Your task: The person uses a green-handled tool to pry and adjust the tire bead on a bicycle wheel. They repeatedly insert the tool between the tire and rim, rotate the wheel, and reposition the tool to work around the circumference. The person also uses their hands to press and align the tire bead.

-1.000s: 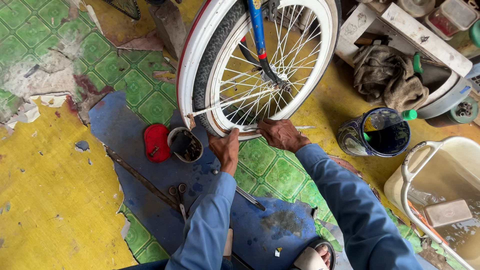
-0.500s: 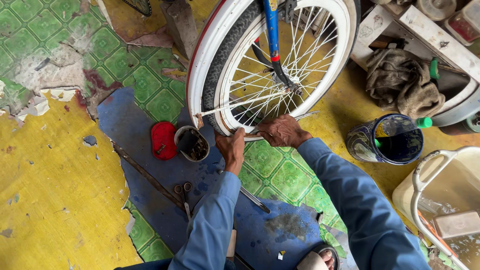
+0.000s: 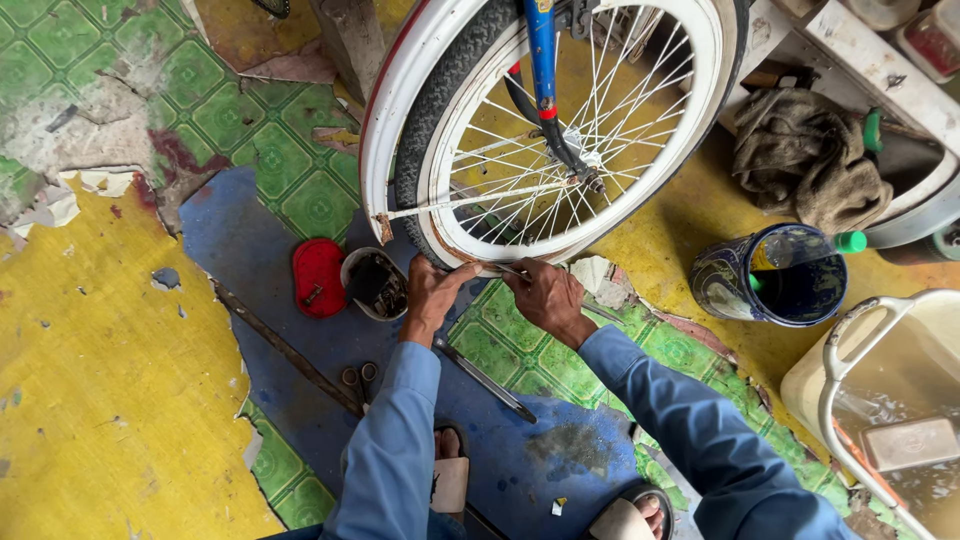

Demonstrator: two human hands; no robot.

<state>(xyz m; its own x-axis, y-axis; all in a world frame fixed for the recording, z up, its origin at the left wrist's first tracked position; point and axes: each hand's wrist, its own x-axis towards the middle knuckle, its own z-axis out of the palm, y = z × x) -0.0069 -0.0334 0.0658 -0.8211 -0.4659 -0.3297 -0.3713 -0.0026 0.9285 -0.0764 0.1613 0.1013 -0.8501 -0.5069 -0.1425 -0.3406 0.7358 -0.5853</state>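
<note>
A bicycle wheel (image 3: 470, 130) with a white rim, black tyre and white mudguard stands upright in front of me, held in a blue frame. My left hand (image 3: 432, 295) grips the bottom of the rim, thumb pressed against it. My right hand (image 3: 547, 297) is closed on a thin metal tool (image 3: 508, 268) whose tip lies against the rim's lower edge, right beside the left thumb. Both arms wear blue sleeves.
A small pot of parts (image 3: 374, 284) and a red lid (image 3: 319, 277) sit left of my hands. A metal bar (image 3: 486, 379), scissors (image 3: 360, 383) and a long rod (image 3: 285, 349) lie on the floor. A dark bucket (image 3: 775, 275), rag (image 3: 810, 155) and water tub (image 3: 885, 400) are right.
The view has shifted, so the wheel sits more to the right. My hands have stayed at the rim's bottom, with the right hand now a little apart from the left.
</note>
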